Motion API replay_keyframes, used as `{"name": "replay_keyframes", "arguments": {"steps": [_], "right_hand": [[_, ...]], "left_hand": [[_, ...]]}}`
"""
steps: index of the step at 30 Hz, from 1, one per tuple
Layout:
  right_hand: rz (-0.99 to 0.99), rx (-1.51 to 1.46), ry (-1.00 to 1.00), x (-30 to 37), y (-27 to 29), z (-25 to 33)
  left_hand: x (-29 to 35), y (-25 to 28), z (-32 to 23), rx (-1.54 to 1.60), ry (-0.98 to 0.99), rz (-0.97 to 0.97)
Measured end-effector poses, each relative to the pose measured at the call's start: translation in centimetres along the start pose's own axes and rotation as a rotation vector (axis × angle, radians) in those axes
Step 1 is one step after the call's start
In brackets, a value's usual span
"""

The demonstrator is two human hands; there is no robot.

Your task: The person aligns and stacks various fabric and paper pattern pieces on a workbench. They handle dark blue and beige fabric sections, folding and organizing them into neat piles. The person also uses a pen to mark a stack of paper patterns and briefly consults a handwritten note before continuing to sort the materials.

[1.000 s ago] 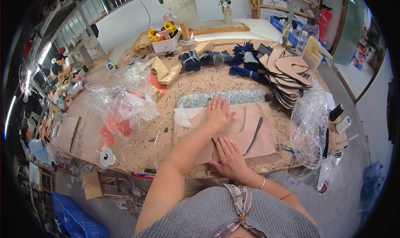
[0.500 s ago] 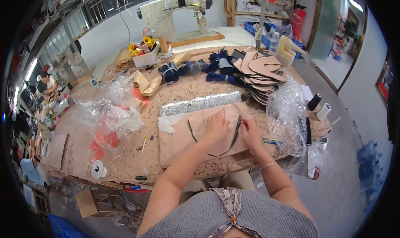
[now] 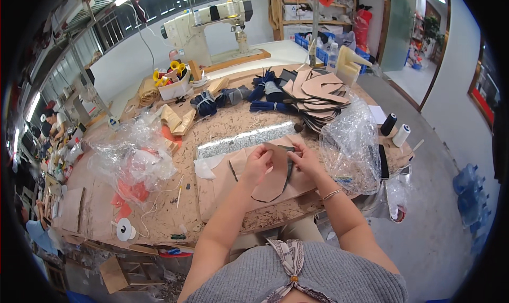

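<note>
A beige cut piece (image 3: 274, 177), thin like leather or lining with a dark edge, is partly raised in front of me. My left hand (image 3: 258, 163) pinches its upper left side, fingers closed. At its upper right, my right hand (image 3: 304, 160) is closed on the dark-edged border, with a dark strip (image 3: 290, 168) running down from the fingers. Beneath them lies a beige sheet-covered board (image 3: 211, 197). A white curved scrap (image 3: 205, 168) rests at the board's left corner. Behind the board sits a grey speckled slab (image 3: 246, 137).
Stacked beige cut pieces (image 3: 321, 88) and dark blue bundles (image 3: 204, 103) lie at the back. Clear plastic wrap (image 3: 350, 144) is on the right, more plastic (image 3: 130, 154) on the left. Thread cones (image 3: 401, 135) stand at the right edge; a sewing machine (image 3: 199, 32) stands behind.
The left hand has gone from resting on the cut piece to pinching it, and its upper part is now lifted. The right hand has moved up along the border. The view has shifted slightly.
</note>
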State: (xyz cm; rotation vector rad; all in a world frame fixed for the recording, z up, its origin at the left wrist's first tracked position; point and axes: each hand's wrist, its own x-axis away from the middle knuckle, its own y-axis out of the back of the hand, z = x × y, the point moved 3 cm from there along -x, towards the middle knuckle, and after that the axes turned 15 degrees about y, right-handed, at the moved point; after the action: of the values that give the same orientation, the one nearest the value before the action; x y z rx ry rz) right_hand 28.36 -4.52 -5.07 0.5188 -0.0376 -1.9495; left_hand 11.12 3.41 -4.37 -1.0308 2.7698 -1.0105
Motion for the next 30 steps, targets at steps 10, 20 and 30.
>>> {"name": "replay_keyframes", "arguments": {"steps": [10, 20, 30], "right_hand": [[0.163, 0.779, 0.601, 6.3, -3.5, 7.1], [0.213, 0.522, 0.590, 8.2, -7.1, 7.7], [0.042, 0.529, 0.258, 6.2, -3.7, 5.7]], "left_hand": [[3.9, 2.0, 1.6, -0.023, -0.214, -0.069], [7.6, 0.2, 2.0, -0.941, -0.228, -0.390], [7.5, -0.3, 1.8, -1.215, -0.348, -0.367]]}}
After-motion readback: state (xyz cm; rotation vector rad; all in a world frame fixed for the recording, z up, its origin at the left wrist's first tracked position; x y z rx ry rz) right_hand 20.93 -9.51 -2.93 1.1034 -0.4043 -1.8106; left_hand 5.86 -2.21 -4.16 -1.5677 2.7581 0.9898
